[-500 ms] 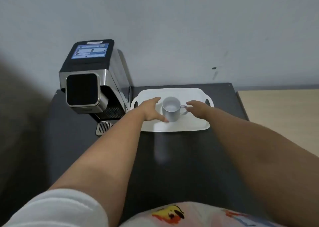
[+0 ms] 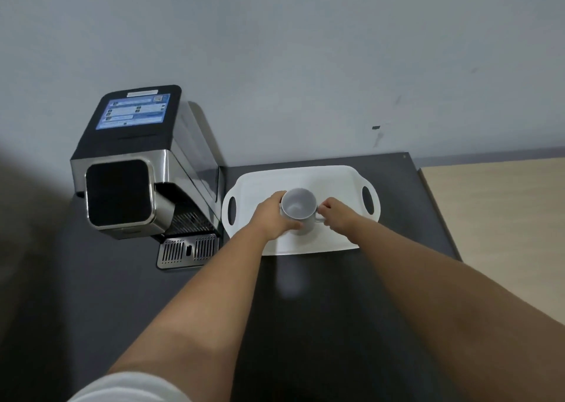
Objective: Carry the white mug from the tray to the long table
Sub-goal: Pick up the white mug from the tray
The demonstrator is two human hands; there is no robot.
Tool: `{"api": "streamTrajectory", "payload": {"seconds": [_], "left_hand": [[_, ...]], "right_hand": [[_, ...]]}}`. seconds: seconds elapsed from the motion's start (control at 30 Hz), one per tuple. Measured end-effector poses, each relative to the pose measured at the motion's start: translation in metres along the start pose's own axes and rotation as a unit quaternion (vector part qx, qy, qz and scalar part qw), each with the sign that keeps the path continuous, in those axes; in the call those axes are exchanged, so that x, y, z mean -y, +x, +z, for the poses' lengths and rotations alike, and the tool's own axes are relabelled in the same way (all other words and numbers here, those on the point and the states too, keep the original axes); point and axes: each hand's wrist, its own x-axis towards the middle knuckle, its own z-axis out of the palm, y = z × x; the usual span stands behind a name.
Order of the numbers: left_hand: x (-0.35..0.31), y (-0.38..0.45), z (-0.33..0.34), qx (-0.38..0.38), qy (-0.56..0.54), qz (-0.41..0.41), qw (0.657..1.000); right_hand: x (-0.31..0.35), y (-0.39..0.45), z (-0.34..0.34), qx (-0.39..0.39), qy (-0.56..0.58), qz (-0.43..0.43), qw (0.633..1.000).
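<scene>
The white mug [image 2: 298,207] stands upright and empty on the white tray [image 2: 339,181], its handle pointing right. My left hand [image 2: 273,215] wraps the mug's left side, fingers curled round its body. My right hand [image 2: 336,215] pinches the handle from the right. The tray lies on a dark counter [image 2: 305,310]. The light wooden long table [image 2: 501,206] begins just right of the counter.
A black and steel coffee machine [image 2: 137,169] with a drip grille [image 2: 188,250] stands left of the tray, close to my left forearm. A grey wall runs behind everything. The counter's right edge meets the wooden table.
Both hands have closed in on the mug: the left now wraps its side and the right has taken the handle. The view has shifted slightly.
</scene>
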Motion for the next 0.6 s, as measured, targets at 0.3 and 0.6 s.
{"api": "streamTrajectory", "payload": {"seconds": [0.3,0.6], "left_hand": [[-0.005,0.003,-0.004,0.0,-0.009,0.033,0.999],[-0.04,-0.024,-0.014,-0.011,-0.055,0.114,0.992]], "right_hand": [[0.003,-0.01,-0.007,0.005,0.087,0.009,0.996],[0.018,-0.063,-0.037,-0.051,0.102,-0.035,0.993]]}}
